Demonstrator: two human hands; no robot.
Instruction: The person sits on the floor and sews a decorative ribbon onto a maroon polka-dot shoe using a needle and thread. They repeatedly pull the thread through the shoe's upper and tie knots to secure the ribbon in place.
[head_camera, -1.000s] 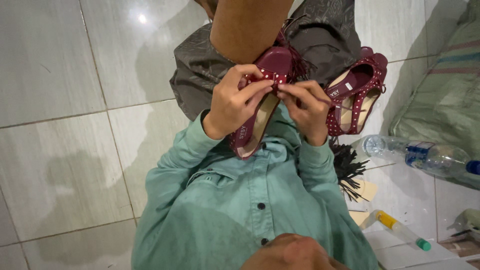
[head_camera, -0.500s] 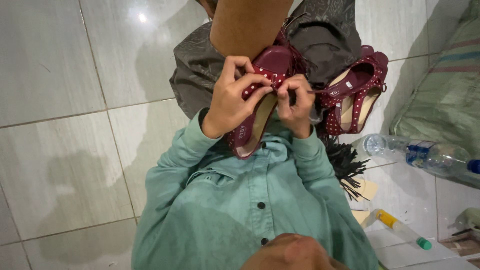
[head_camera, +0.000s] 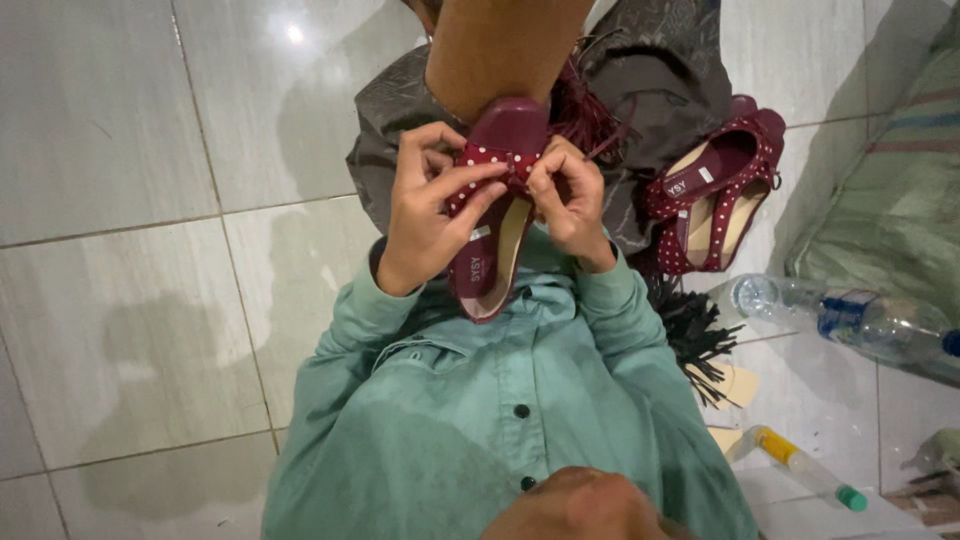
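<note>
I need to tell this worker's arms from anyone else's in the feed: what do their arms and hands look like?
Both arms wear long teal-green sleeves of a button-front shirt with dark buttons, the cuffs ending at the wrists. The left hand and right hand are bare: no gloves can be seen, nor any rings or watch on the parts that show.

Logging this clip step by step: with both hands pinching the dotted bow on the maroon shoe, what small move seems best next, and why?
Probably press the bow flat onto the shoe and hold it there. Left hand and right hand both pinch it at the toe, and it looks bunched, not seated.
</note>
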